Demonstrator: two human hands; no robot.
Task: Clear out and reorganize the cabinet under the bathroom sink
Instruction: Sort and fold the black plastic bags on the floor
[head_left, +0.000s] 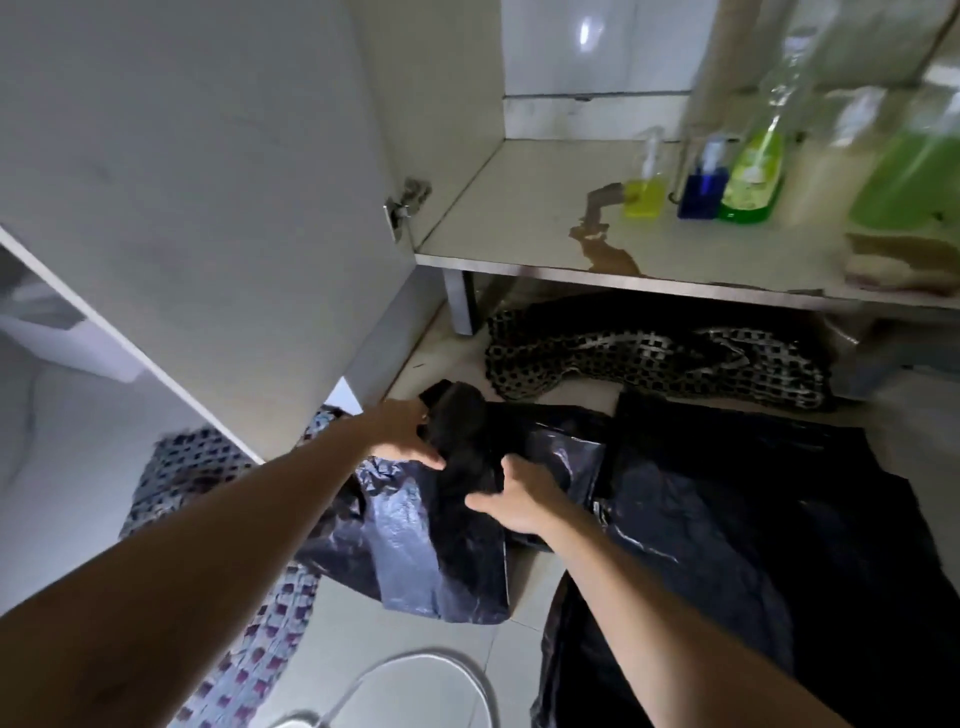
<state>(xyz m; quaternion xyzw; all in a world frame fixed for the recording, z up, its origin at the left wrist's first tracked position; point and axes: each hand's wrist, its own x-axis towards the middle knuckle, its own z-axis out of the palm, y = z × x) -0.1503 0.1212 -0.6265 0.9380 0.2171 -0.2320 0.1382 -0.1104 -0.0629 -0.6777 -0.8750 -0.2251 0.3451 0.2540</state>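
On the floor in front of the open cabinet lies a rolled black bundle (462, 441) on top of crumpled black plastic bags (426, 545). My left hand (402, 434) grips the bundle's far left side, fingers curled on it. My right hand (511, 501) presses on its near right end, thumb and fingers spread around it. The cabinet shelf (519, 228) is stained with a brown spill and carries bottles at its right: a yellow pump bottle (645, 189), a blue one (702, 192) and a green one (753, 182).
The white cabinet door (208, 208) stands open on the left. A larger black bag (753, 519) spreads on the right floor. A black checkered cloth (649, 353) lies under the shelf, a blue patterned cloth (249, 597) at the left, a white item (415, 691) near the bottom edge.
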